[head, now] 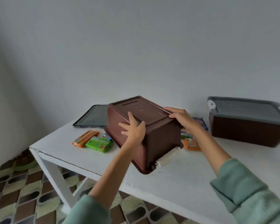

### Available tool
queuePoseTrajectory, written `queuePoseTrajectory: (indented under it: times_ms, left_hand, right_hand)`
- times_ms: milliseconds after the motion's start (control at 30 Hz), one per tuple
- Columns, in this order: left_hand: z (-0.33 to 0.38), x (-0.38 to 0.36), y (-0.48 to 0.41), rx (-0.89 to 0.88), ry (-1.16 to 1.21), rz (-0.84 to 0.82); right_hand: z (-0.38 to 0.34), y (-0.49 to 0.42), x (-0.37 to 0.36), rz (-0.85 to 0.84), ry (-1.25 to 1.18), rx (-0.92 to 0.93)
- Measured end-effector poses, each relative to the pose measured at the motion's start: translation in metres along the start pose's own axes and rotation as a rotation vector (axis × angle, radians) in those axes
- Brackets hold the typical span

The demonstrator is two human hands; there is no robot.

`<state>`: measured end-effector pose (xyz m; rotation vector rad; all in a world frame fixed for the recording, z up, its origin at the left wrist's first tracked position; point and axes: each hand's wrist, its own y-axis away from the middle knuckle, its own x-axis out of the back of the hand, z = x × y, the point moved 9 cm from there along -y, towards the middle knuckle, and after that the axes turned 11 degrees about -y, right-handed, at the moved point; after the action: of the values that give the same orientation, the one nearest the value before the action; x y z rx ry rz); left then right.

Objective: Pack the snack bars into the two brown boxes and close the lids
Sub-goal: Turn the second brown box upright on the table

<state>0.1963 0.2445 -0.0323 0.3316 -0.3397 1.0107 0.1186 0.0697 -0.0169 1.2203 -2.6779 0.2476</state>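
Together, both hands grip the upturned brown box.

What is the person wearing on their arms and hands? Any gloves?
Both arms wear pale green sleeves with thick cuffs, pushed up so the forearms are bare: the left sleeve and the right sleeve. The left hand and right hand are bare too: no gloves, and no rings or watch that I can see.
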Motion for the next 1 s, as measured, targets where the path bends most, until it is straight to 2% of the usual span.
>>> queuePoseTrajectory:
  times_ms: [200, 467, 533, 600, 667, 733, 833, 900, 1000]
  left_hand:
    - [-0.018, -0.079, 0.086, 0.096, 0.062, -0.050]
    - [-0.031, -0.115, 0.110, 0.046, 0.037, -0.103]
    - [-0.025, -0.103, 0.108, -0.093, -0.015, -0.011]
    - [-0.009, -0.076, 0.104, -0.315, -0.090, 0.184]
    - [0.008, -0.052, 0.088, -0.458, -0.196, 0.295]
    - [0.021, -0.041, 0.052, -0.488, -0.408, 0.262]
    - [0.032, -0.037, -0.013, -0.443, -0.698, 0.136]
    - [0.030, -0.034, -0.042, -0.410, -0.805, 0.093]
    - [0.019, -0.043, -0.062, -0.378, -0.898, -0.068]
  right_hand:
    - [0.049, 0.053, 0.053, -0.041, 0.019, -0.089]
    - [0.057, 0.073, 0.069, -0.018, 0.008, -0.085]
    - [0.057, 0.074, 0.068, -0.019, 0.018, -0.099]
    - [0.055, 0.074, 0.067, -0.001, 0.081, -0.111]
    - [0.053, 0.076, 0.072, 0.111, 0.179, -0.116]
    - [0.056, 0.083, 0.074, 0.218, 0.214, -0.148]
    - [0.066, 0.101, 0.063, 0.283, 0.042, -0.239]
    - [0.071, 0.111, 0.051, 0.291, -0.052, -0.259]
    - [0.075, 0.117, 0.043, 0.366, -0.179, -0.197]
